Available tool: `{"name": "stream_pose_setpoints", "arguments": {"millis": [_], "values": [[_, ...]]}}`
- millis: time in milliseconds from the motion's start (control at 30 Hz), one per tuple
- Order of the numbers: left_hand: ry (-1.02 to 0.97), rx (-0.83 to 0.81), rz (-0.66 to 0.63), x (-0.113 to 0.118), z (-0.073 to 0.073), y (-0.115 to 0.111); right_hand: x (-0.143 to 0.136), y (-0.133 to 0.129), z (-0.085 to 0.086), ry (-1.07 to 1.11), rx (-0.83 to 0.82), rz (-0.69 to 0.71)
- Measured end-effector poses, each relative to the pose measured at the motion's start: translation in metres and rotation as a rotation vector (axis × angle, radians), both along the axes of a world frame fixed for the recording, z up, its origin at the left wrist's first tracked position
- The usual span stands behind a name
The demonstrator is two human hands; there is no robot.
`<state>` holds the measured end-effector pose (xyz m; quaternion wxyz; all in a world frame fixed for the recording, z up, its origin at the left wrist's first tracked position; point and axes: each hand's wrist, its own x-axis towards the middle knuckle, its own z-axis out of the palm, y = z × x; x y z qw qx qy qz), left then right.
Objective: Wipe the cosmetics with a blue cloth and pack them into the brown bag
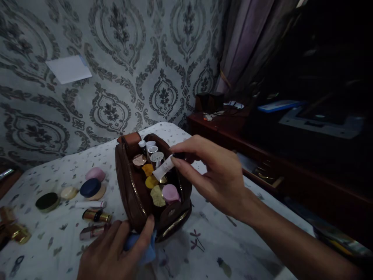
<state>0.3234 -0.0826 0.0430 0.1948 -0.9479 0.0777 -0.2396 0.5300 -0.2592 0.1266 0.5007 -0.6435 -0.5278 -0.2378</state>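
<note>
A small white tube with a black cap [164, 168] is pinched by its cap between the thumb and fingers of my right hand [217, 171], over the open top of a brown zip cosmetic bag [124, 182]. Inside the bag stand several bottles and jars, among them a pink-lidded jar [171, 193], a yellow-lidded one [151, 181] and a silver-capped bottle [157, 156]. My left hand [112, 251] is curled round a blue cloth [148, 251], its thumb against the bag's near corner. Part of the cloth is hidden under the fingers.
Left of the bag lie a dark blue-lidded jar [91, 188], a pink sponge [95, 174], a dark round compact [47, 202], a white tube [91, 204], a black-and-gold lipstick [96, 215] and gold items [20, 233]. A dark red desk [215, 124] with an open drawer stands at right.
</note>
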Motion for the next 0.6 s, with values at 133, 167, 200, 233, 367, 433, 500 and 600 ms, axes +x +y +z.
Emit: {"name": "stream_pose_setpoints", "arguments": {"millis": [133,167,200,233,367,433,500,600], "values": [[0.024,-0.015,-0.085,0.003,0.004,-0.001,-0.002,-0.002,-0.002,0.100,0.008,-0.004],[0.022,-0.025,-0.092,0.004,0.005,-0.002,-0.003,-0.002,-0.003,0.125,0.004,0.010],[0.014,-0.035,-0.095,0.004,0.006,-0.003,-0.004,-0.001,-0.003,0.145,-0.005,0.029],[0.002,-0.044,-0.101,0.005,0.006,-0.004,-0.005,-0.001,-0.003,0.161,-0.019,0.053],[-0.029,-0.074,-0.115,0.006,0.006,-0.008,-0.009,-0.002,0.001,0.173,-0.122,0.176],[-0.022,-0.088,-0.115,0.006,0.006,-0.008,-0.008,-0.004,0.005,0.145,-0.212,0.263],[-0.002,-0.101,-0.113,0.006,0.006,-0.008,-0.004,-0.006,0.009,0.117,-0.343,0.381],[0.026,-0.151,-0.118,0.006,0.006,-0.009,0.001,-0.008,0.007,0.078,-0.541,0.509]]}}
